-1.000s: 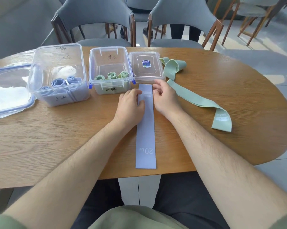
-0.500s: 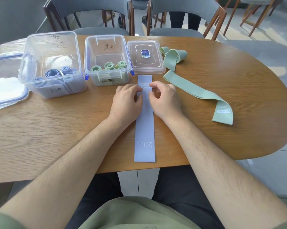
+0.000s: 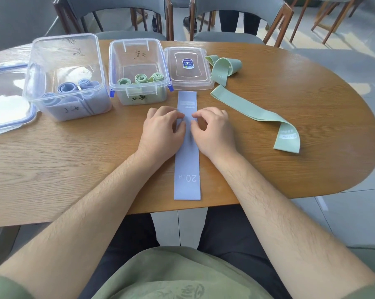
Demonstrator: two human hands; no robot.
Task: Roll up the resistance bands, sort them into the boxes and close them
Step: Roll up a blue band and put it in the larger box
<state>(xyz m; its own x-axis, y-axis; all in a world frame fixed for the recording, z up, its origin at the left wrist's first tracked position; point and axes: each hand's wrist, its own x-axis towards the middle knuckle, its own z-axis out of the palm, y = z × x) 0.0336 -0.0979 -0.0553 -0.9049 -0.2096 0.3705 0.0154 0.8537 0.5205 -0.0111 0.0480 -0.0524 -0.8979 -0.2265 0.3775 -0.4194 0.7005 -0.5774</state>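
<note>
Blue band: flat on the worktop, running from the near edge toward the small lid.
Left hand: curled fingertips pinch the band's left side.
Right hand: pinches the right side — fingertips nearly meeting the left's.
Larger box: uncovered, blue rolls inside.
Smaller box: uncovered, green rolls inside.
Green band: unrolled, right of the hands.

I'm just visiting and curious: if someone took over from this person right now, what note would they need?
Left hand and right hand: curled fingers pinch the flat blue 20 LB band mid-length; it is not rolled yet.
Done: blue rolls lie in the large box, green rolls in the small box.
Left: roll and box this band, the long green band and the crumpled green band; fit the small lid and the large lid.
</note>
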